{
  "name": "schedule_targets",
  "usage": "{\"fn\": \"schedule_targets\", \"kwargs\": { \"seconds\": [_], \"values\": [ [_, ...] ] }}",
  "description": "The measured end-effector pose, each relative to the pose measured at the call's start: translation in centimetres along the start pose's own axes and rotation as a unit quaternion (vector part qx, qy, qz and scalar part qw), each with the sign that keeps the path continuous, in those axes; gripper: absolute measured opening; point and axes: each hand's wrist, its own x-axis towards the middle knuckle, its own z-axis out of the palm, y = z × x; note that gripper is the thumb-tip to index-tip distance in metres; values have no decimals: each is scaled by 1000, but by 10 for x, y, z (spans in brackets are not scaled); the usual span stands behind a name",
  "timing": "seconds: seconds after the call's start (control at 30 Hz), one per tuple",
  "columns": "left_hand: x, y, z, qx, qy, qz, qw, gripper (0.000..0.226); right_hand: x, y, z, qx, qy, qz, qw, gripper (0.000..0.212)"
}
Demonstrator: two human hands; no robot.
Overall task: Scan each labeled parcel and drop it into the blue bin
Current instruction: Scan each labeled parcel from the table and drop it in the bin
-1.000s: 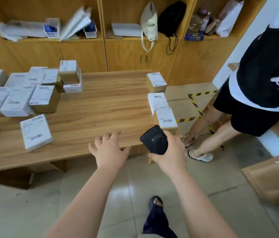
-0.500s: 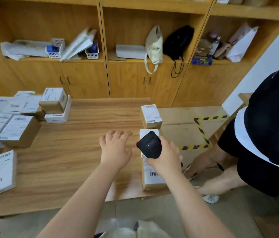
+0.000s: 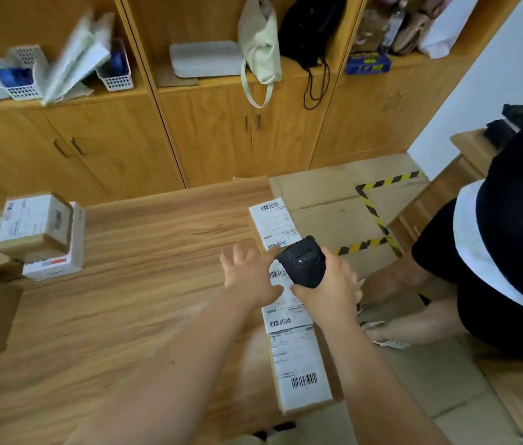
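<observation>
Lining up a scan, we reckon. Our right hand [image 3: 330,284] is wrapped round the black scanner [image 3: 303,261], pointed at the far parcel [image 3: 274,224] at 12 o'clock. Our left hand [image 3: 250,274] hovers spread and empty beside it. The middle parcel [image 3: 285,308] and near parcel [image 3: 298,364] run back toward 6 o'clock along the table [image 3: 125,284] edge. Next: catch that barcode [image 3: 269,206], then grab it. No sign of the blue bin, so no idea where it goes.
</observation>
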Motion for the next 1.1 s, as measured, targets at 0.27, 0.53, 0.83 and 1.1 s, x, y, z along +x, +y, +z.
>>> {"fn": "schedule_targets", "kwargs": {
  "seconds": [0.27,0.53,0.83,1.1],
  "values": [
    [57,6,20,84,-46,33,995,87,31,-2,-1,12,5,26,1000,79],
    [45,-63,28,35,3,-2,999,74,37,-15,21,-8,-42,-11,999,72],
    [92,-35,12,-156,110,-209,959,111,41,-19,28,-31,-47,-20,998,80],
    [83,-54,26,-180,101,-276,939,119,38,-13,16,-52,-42,-32,997,86]
  ]
}}
